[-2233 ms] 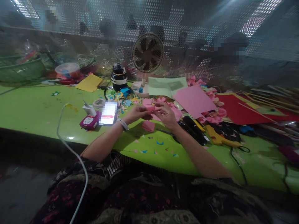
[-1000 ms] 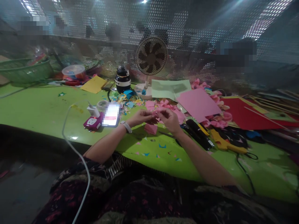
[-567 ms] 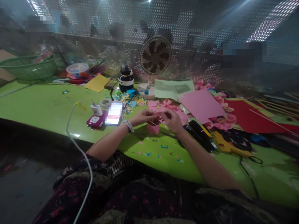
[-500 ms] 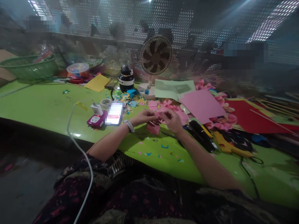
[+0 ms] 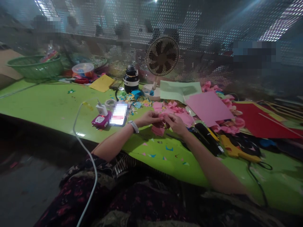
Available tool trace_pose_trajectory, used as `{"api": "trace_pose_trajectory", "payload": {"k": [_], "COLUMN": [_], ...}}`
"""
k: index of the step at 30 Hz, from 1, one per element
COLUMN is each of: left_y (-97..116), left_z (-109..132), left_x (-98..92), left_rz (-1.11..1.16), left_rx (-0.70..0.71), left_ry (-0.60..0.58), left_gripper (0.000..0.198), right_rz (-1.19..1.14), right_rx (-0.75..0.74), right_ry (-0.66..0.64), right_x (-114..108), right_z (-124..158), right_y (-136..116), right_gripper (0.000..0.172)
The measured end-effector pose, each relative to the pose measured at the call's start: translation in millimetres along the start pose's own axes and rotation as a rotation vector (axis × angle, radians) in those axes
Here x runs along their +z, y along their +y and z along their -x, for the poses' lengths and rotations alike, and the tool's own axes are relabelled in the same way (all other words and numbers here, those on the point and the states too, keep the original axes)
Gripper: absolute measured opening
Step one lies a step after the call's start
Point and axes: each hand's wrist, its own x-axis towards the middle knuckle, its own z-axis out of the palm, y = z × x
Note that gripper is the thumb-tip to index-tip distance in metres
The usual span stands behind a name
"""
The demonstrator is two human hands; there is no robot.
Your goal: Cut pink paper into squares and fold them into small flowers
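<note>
A small piece of pink paper (image 5: 162, 117) is pinched by the fingertips of the left hand (image 5: 151, 119) and the right hand (image 5: 177, 124), which are held close together. Just beside them at seven o'clock, a pink square (image 5: 157, 131) is seen on the green table (image 5: 61, 105); a phone (image 5: 119, 114) is placed at nine, a fan (image 5: 163, 56) at twelve.

Fan (image 5: 163, 56) beige with dark blades, on a lime-green table (image 5: 59, 108); left of it, basket (image 5: 35, 70) mid-green, sheet (image 5: 101, 83) plain yellow, bottle (image 5: 131, 83) black with white bands. Right of the fan: pale green sheet (image 5: 175, 90), pink sheet (image 5: 209, 108), deep red sheet (image 5: 258, 121), yellow corded tool (image 5: 232, 149). Nearer than the fan, held paper (image 5: 162, 116) pink, scraps (image 5: 138, 104) blue, yellow, pink, lap cloth (image 5: 139, 201) dark with reddish floral print.
</note>
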Motion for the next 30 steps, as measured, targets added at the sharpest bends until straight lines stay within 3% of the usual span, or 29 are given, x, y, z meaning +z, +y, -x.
{"api": "trace_pose_trajectory", "payload": {"k": [10, 15, 26, 30], "left_y": [2, 3, 4, 3], "left_z": [2, 4, 4, 3], "left_x": [-6.6, -4.8, -2.2, -5.0], "left_rz": [-0.016, -0.089, -0.11, -0.126], "left_rx": [-0.034, -0.078, -0.008, -0.001], "left_ry": [-0.091, -0.159, 0.002, -0.004], "left_gripper": [0.03, 0.031, 0.034, 0.031], "right_rz": [-0.104, -0.059, -0.077, -0.074], "right_rx": [0.033, -0.035, -0.044, -0.014], "right_ry": [-0.101, -0.042, 0.118, 0.088], "right_x": [0, -2, 0, 0], "right_z": [3, 3, 2, 1], "right_y": [-11, -13, -16, -12], "right_gripper": [0.064, 0.062, 0.068, 0.068]}}
